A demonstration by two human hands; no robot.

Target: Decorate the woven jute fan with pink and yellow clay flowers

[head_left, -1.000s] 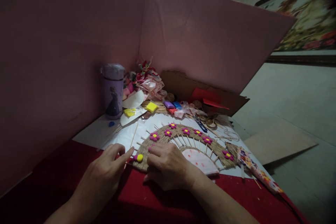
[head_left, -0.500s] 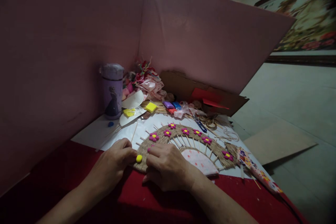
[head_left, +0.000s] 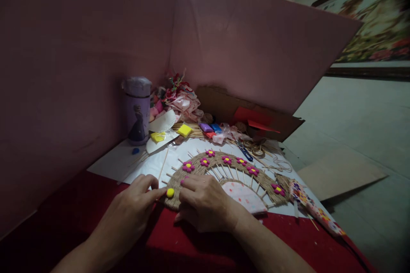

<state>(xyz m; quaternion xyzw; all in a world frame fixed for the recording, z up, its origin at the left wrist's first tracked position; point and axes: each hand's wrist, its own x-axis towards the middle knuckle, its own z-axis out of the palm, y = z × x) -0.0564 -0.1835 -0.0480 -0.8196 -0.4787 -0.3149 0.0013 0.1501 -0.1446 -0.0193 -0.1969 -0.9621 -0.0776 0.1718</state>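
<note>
A half-round fan (head_left: 224,157) of twine woven over thin sticks lies on the white sheet, with pink clay flowers with yellow centres along its band. Near its left end sits a flattened yellow clay ball (head_left: 170,193). My left hand (head_left: 134,202) stretches its index finger to the left edge of that ball, the other fingers loosely bent and holding nothing visible. Bent over the band just right of the ball, my right hand (head_left: 205,202) grips the fan near its lower left edge; its thumb is partly hidden. Pink dotted cloth (head_left: 244,197) covers the fan's inner part.
A purple tumbler (head_left: 137,113) stands at the back left. Clay packets, one yellow (head_left: 184,131), and blue-handled scissors (head_left: 245,151) lie behind the fan. A flower-patterned handle (head_left: 315,209) extends right. Red cloth (head_left: 192,251) covers the front, and pink panels (head_left: 250,47) rise behind.
My left hand has shifted slightly, its index finger straightening toward the yellow clay ball from a more curled pose. My right hand and the fan stay almost where they were.
</note>
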